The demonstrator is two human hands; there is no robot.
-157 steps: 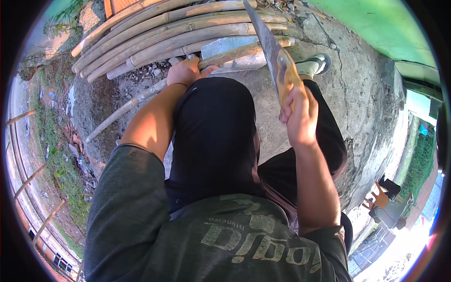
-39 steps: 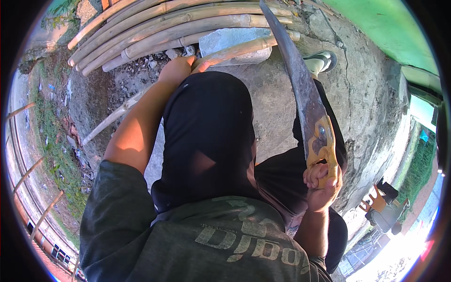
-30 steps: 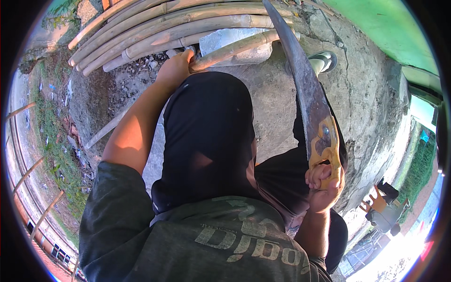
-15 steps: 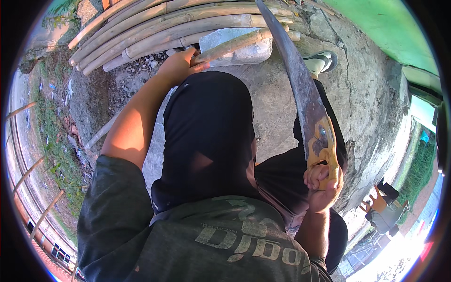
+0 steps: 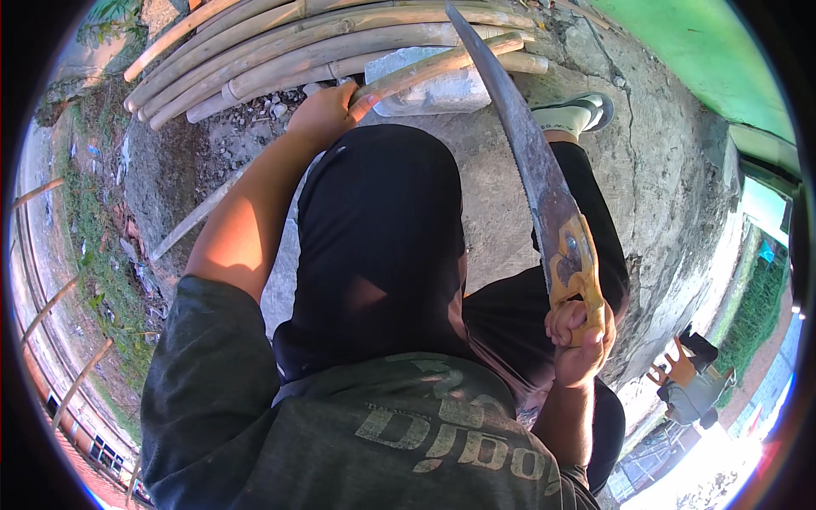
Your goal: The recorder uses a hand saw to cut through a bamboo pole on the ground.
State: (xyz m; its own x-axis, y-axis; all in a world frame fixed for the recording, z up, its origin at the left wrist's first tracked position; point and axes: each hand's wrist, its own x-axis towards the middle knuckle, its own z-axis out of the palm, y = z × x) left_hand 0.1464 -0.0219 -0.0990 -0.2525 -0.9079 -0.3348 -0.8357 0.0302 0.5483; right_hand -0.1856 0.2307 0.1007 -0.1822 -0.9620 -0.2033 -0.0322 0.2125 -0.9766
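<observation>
My left hand (image 5: pixel 327 112) is closed round a bamboo pole (image 5: pixel 406 76), which slants up to the right across a pale stone-like block (image 5: pixel 438 96). A length of pole also shows on the lower left beyond my forearm. In my right hand (image 5: pixel 580 336) is the yellow handle of a handsaw (image 5: pixel 525 144), with the fingers wrapped through its grip. The long, dark, curved blade points up and left. Near its tip it crosses over the pole close to the right-hand end; whether the teeth touch the bamboo I cannot tell.
Several bamboo poles (image 5: pixel 293 55) lie side by side beyond the block. My sandalled foot (image 5: pixel 586 113) rests on cracked concrete (image 5: pixel 671 178) beside a green wall (image 5: pixel 697 51). Grass and litter (image 5: pixel 106 255) lie left. Another person (image 5: pixel 688 391) is at the far right.
The saw has shifted left, its tip swinging further left over the pole. My left hand and the pole have risen slightly, and my sandalled foot shows more fully.
</observation>
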